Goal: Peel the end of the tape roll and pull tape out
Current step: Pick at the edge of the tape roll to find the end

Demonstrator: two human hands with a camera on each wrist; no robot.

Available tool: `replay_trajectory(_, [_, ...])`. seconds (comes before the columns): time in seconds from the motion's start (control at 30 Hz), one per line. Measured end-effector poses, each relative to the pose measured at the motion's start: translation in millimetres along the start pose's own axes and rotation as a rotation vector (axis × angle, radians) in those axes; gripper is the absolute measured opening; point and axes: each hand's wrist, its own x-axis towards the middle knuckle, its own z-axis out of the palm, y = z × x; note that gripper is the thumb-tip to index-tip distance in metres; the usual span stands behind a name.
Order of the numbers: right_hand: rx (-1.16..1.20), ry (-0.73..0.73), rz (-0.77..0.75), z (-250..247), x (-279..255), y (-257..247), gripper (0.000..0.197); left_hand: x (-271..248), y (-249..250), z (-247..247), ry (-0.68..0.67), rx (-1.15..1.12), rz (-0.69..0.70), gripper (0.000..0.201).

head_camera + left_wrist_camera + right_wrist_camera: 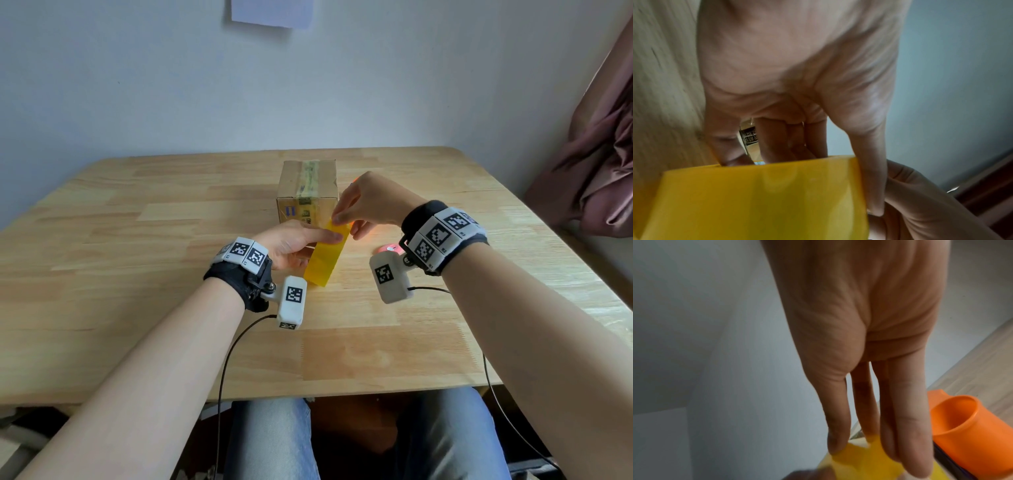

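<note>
Head cam looks forward and down over the table [171, 308] toward the wall, both forearms in view. Left wrist cam sits close behind the palm, looking along the fingers at the tape [756, 203]. Right wrist cam likewise, close. All three share the tape.

A box [307, 192] stands at twelve o'clock just behind both hands; an orange tool [970, 431] lies at two o'clock. Bare table [137, 274] spreads toward nine and six.
</note>
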Motion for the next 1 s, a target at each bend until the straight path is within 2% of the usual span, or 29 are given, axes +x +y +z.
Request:
replay_trajectory(0.07, [-0.034,0.001,0.001,-5,-1,-1,0.010,0,0,2,0.002,0.024,0.007,0.031])
replay_trajectory(0.17, [-0.118,-0.007,-0.010,-8,-4,-5,0.009,-1,1,4,0.006,0.060,0.013,0.027])
replay_trajectory(0.23, [-0.179,-0.015,-0.012,-10,-4,-8,0.004,-2,3,7,0.005,0.078,0.014,0.031])
replay_trajectory(0.57, [-0.427,-0.035,-0.089,-11,-4,-15,0.007,1,6,12,-0.010,0.141,0.050,0.064])
replay_trajectory(0.67, [-0.423,-0.039,-0.105,-7,-4,-12,0.004,4,4,11,0.001,0.152,0.057,0.073])
replay_trajectory(0.87, [-0.326,-0.041,-0.131,-7,-6,0,0.002,2,0,9,-0.025,0.156,0.061,0.071])
replay_trajectory(1.0, [-0.190,-0.025,-0.122,-9,-9,7,0.003,1,3,10,-0.005,0.126,0.052,0.048])
